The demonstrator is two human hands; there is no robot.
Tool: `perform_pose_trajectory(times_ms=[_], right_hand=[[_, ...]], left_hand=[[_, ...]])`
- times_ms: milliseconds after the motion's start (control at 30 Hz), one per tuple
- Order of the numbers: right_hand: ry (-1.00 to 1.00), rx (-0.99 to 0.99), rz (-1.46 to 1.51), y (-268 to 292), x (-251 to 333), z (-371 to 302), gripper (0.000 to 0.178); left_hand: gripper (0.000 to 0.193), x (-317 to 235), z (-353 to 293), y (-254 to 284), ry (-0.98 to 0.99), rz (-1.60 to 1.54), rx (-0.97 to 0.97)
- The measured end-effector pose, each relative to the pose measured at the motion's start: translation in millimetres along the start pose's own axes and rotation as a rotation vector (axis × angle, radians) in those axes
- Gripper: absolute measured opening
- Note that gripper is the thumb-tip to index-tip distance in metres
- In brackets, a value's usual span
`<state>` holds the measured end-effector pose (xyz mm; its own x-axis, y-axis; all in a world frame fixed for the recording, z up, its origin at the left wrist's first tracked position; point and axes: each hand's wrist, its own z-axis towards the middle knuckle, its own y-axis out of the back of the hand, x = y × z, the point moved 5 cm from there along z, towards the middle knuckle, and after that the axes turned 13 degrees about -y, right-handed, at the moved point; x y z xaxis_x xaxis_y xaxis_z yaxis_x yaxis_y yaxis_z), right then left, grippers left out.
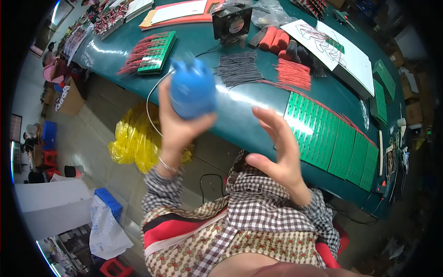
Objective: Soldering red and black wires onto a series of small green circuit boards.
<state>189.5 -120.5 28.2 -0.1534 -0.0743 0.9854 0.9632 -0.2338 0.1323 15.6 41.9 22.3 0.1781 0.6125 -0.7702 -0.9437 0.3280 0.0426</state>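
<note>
My left hand (177, 131) is wrapped round a rounded blue object (193, 92) with small ear-like bumps on top, held up over the near edge of the table. Motion blur hides its finer shape, so its exact kind is unclear. A thin pale cord (148, 108) loops from near its top down toward my left wrist. My right hand (279, 157) hovers empty, fingers apart and curved, beside the near edge of a row of green circuit boards (318, 134). Red wires run along the far edge of those boards.
Beyond my hands, the green table (194, 64) holds black wires (237, 68), red wires (294, 74), a black fan (232, 24), wired boards (157, 53) and a white box (355, 69). Yellow plastic bags (138, 138) lie on the floor at left.
</note>
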Motion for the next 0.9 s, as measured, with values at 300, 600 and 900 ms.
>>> perform_pose_trajectory(times_ms=[300, 600, 900], right_hand=[[-0.373, -0.069, 0.191, 79.4, -23.2, -58.3, 0.041], [-0.464, -0.374, 0.324, 130.7, -26.0, -97.5, 0.036], [-0.339, -0.919, 0.142, 215.2, -17.8, -166.7, 0.031]], left_hand=[[0.09, 158.4, 150.4, 19.3, 0.153, 0.222, -0.189], [0.04, 260.0, 190.6, 4.4, -0.034, 0.633, -0.047], [0.061, 296.0, 210.8, 96.2, -0.104, 0.739, 0.144]])
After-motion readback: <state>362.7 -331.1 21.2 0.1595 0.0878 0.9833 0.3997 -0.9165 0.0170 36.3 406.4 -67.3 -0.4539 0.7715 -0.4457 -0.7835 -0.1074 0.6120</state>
